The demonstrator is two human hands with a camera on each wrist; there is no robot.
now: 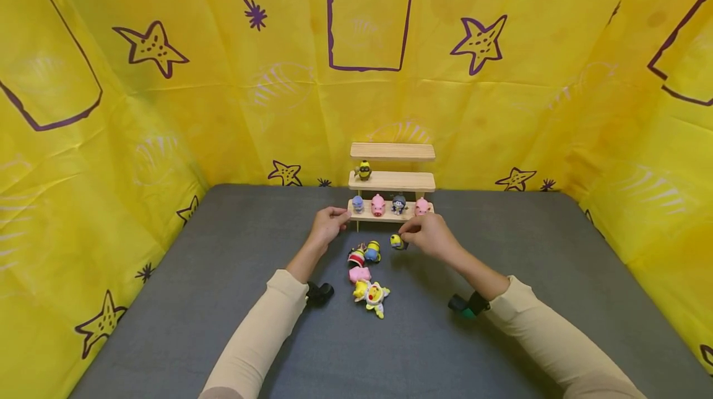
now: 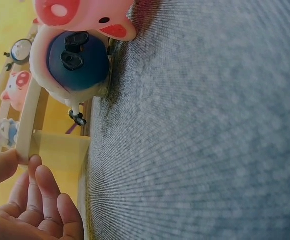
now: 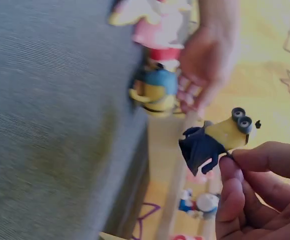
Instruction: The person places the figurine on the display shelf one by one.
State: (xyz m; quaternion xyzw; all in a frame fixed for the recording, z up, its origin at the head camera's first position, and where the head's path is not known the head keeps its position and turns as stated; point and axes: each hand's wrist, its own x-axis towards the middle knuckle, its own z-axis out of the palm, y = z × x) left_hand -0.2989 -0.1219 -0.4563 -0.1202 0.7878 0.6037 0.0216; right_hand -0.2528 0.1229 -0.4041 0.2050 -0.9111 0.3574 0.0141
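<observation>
My right hand (image 1: 429, 235) pinches a small Minion figurine (image 3: 220, 137) by its side between thumb and fingertips, holding it above the table just in front of the stand. This Minion has goggles and a dark outfit. My left hand (image 1: 330, 224) grips the left end of the lowest board of a three-tier wooden display stand (image 1: 392, 151), thumb above and fingertips below. On that lowest tier stand a blue figurine (image 1: 358, 204), a pink pig (image 1: 378, 205), a dark-haired figurine (image 1: 398, 204) and another pink pig (image 1: 423, 206). A yellow figurine (image 1: 364, 170) occupies the middle tier's left end.
Between my forearms, several figurines lie on the grey table (image 1: 223, 349): a blue-clad Minion (image 1: 372, 252), a red-and-white figure (image 1: 356, 257), a pink pig (image 1: 359, 273) and a yellow-and-white star-shaped one (image 1: 376, 295). Yellow patterned cloth (image 1: 223, 90) hangs behind the stand and along both sides.
</observation>
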